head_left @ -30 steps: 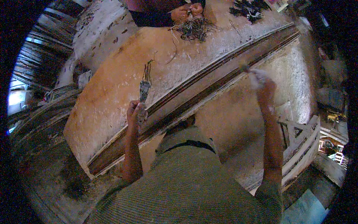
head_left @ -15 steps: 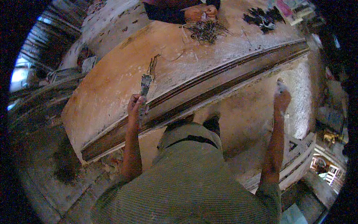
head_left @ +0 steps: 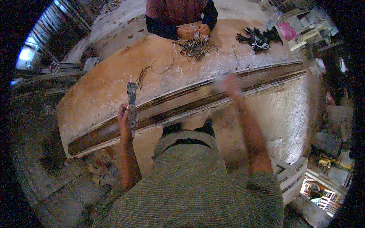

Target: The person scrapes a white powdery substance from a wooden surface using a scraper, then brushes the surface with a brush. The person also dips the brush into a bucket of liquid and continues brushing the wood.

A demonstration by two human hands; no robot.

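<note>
A long brown moulded wooden plank (head_left: 178, 102) with dark grooves runs across in front of me. Over its left part, my left hand (head_left: 123, 116) is closed around a flat, mottled grey strip (head_left: 132, 95), held upright and wider at its upper end. I cannot make out what kind of tool or piece the strip is. Farther right, my right hand (head_left: 231, 85) is over the plank, heavily smeared by motion. A pale blur shows beside its fingers; whether that is a held thing is unclear, and so is any contact with the wood.
Under the plank lies a worn orange-brown surface (head_left: 102, 87). Across from me, a person's hands (head_left: 192, 32) work at a tangle of thin dark strands (head_left: 197, 48). A black bundle (head_left: 258, 41) and a pink item (head_left: 287, 30) lie at the far right. Slatted wood (head_left: 294, 178) stands near right.
My right hand has swept left from the pale right-hand area to over the plank. My left hand keeps hold of the grey strip. The whole view has shifted slightly.
</note>
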